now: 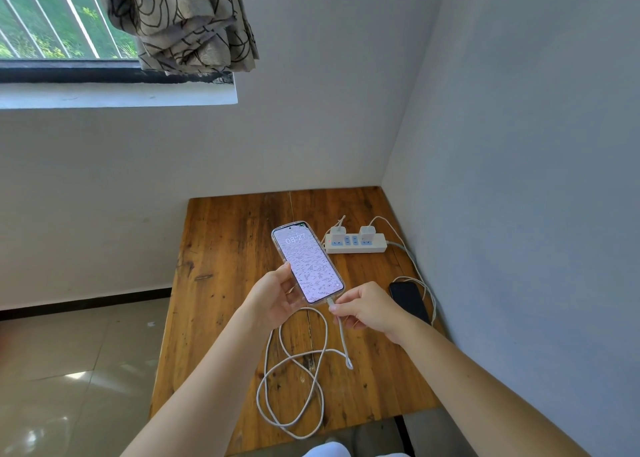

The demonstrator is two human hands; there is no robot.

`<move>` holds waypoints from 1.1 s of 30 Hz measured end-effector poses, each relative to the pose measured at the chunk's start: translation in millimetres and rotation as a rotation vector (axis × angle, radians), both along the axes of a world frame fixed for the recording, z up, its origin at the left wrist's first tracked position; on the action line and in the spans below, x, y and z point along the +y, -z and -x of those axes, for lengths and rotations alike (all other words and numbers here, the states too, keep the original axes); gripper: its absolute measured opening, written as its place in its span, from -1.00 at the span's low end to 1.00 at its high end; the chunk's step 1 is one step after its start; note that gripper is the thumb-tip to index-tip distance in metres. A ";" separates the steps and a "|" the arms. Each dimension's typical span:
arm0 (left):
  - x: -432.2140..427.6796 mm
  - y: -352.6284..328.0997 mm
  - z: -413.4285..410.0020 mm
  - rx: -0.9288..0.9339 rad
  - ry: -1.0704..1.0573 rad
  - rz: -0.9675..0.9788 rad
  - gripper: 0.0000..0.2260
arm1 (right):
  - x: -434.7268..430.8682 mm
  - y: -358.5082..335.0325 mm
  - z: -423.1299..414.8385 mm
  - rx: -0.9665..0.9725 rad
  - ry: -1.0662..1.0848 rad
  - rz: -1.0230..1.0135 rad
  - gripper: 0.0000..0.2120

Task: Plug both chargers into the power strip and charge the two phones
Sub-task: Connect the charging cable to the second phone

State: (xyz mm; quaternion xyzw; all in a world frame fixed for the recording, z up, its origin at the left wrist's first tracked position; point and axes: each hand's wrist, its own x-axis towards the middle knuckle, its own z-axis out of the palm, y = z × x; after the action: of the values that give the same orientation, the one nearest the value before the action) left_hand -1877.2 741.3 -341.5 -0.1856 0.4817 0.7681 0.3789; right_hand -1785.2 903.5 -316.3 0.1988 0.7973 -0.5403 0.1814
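Note:
My left hand (273, 292) holds a phone in a clear case (306, 262) above the table, its pale patterned screen lit and showing 08:27. My right hand (363, 307) pinches the white cable's plug (331, 307) at the phone's bottom edge. That cable (294, 380) loops loosely over the near part of the wooden table (221, 283). A white power strip (356, 243) lies at the far right with two white chargers (336, 234) (367, 233) plugged in. A dark phone (408, 300) lies face up on the right, a white cable curling beside it; its connection is hidden by my hand.
The table stands in a corner, with white walls behind and to the right. A window with a patterned curtain (187, 23) is up at the left. Tiled floor (69, 370) lies to the left of the table.

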 end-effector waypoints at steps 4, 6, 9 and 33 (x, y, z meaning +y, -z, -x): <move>0.8 0.6 -0.6 0.000 -0.001 -0.001 -0.73 | 0.5 1.0 -1.2 -0.006 -0.004 -0.006 -0.89; 1.0 1.1 -1.1 0.004 0.002 -0.003 -0.72 | 0.6 1.3 -1.3 -0.009 -0.006 -0.010 -0.89; 1.3 1.3 -2.1 0.004 0.005 -0.004 -0.72 | 0.5 1.3 -1.4 -0.011 -0.014 -0.028 -0.91; 3.4 1.8 -3.6 0.008 0.016 0.012 -0.71 | 2.7 4.8 -0.8 -0.024 -0.041 -0.055 -0.88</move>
State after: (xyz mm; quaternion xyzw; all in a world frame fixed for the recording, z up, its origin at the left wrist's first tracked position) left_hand -1873.6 744.7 -343.2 -0.1808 0.4893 0.7629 0.3820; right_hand -1784.5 906.2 -321.2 0.1938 0.8136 -0.5119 0.1963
